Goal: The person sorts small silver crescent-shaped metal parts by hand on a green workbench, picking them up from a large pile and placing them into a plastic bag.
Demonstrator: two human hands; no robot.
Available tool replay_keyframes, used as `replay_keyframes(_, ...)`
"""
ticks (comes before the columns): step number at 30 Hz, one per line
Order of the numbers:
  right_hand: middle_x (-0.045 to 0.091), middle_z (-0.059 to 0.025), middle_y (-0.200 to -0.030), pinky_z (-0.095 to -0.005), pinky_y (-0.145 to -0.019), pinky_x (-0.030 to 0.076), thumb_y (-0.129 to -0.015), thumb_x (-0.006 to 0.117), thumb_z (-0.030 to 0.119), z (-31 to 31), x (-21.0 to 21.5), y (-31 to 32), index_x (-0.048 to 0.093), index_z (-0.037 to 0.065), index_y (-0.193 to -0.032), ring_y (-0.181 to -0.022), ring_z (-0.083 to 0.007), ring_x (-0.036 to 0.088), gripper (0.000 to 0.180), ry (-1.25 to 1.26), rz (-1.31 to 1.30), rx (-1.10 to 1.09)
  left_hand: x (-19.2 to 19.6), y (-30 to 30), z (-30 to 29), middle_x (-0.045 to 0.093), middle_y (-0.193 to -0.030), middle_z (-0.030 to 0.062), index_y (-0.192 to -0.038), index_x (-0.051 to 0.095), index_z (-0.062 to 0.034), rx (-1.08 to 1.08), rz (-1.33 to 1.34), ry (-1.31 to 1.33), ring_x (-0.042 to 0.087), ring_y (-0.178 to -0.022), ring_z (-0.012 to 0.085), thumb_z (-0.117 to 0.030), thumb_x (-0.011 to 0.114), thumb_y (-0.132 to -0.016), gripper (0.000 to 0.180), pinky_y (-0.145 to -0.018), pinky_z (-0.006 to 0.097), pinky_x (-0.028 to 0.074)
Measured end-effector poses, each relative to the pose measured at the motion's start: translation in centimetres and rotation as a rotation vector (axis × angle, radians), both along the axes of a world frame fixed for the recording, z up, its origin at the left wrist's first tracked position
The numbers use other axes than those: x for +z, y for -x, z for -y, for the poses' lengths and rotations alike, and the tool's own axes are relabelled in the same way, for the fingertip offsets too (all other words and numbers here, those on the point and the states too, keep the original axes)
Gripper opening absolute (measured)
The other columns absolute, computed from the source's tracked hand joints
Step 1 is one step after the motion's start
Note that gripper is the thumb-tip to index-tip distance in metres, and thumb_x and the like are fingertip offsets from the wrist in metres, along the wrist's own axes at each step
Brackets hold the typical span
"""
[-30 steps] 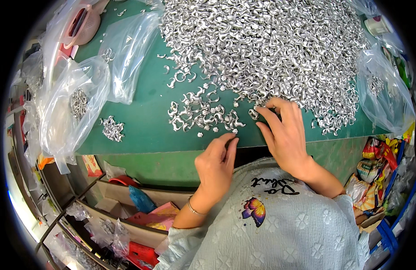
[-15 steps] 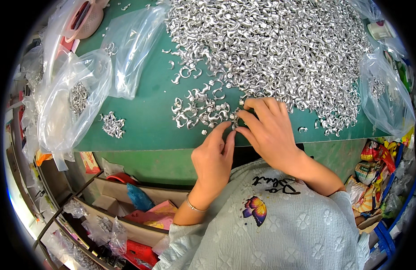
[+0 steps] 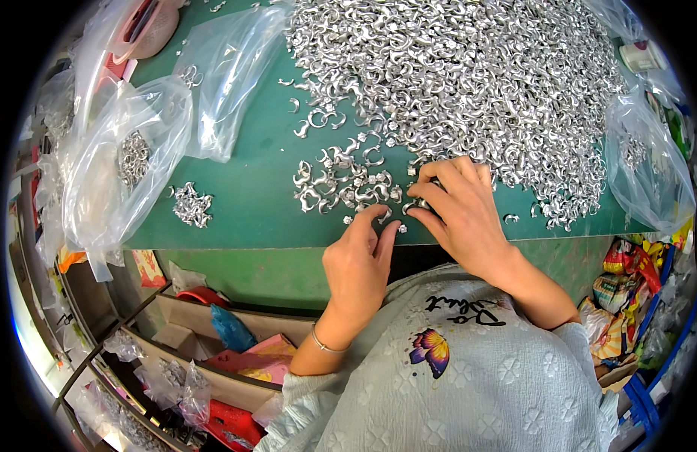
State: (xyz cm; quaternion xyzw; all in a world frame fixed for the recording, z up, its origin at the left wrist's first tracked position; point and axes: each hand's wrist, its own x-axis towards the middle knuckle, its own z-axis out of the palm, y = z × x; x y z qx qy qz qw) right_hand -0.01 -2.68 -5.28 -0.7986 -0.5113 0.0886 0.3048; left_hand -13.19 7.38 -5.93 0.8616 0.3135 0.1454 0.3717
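Both hands meet at the near edge of the green surface [image 3: 250, 203], below the heap of silver metal pieces [image 3: 469, 83]. The left hand [image 3: 360, 260] pinches a small piece [image 3: 384, 216]. The right hand [image 3: 461, 215], fingers curled, presses on pieces just beside it.

Against the green table [image 3: 243, 203], your hands draw together over the last second. Your right hand [image 3: 461, 215] starts with its fingers spread flat on the near fringe of the big heap of silver metal pieces [image 3: 469, 83]; now it is pulled back toward the table's near edge, fingers curled, pinching at one small piece. Your left hand [image 3: 361, 260] begins just off the near edge, apart from the right; now its fingertips [image 3: 380, 215] reach onto the table and meet the right hand's fingertips. The small loose cluster of pieces [image 3: 341, 181] beside the near edge looks more spread out than before.
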Motion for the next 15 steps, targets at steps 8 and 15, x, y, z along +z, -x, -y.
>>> replay_keyframes(8,0.059,-0.0016,-0.087,-0.0307,-0.072,0.036,-0.075,0.069,0.005,0.5,0.2,-0.6,0.064,0.006,-0.086,-0.080,-0.0174,0.050,0.012,-0.230,-0.350,-0.092,-0.3,0.2,-0.1,0.044,-0.055,0.0006,-0.090,0.065,-0.0043,0.051,0.139,0.182,0.038,-0.043,0.0093,-0.005,0.071,-0.081,0.011,-0.041,0.025,0.031)
replay_keyframes(15,0.062,-0.0010,-0.079,-0.0222,-0.064,0.042,-0.082,0.064,-0.003,0.5,0.9,-0.5,0.064,0.001,-0.088,-0.069,-0.0081,0.053,0.007,-0.357,-0.875,-0.280,0.3,1.2,-2.0,0.046,-0.074,0.0002,-0.100,0.058,-0.0029,0.120,0.519,1.984,0.044,-0.064,0.0076,-0.016,0.050,-0.095,0.016,-0.048,0.017,0.030)
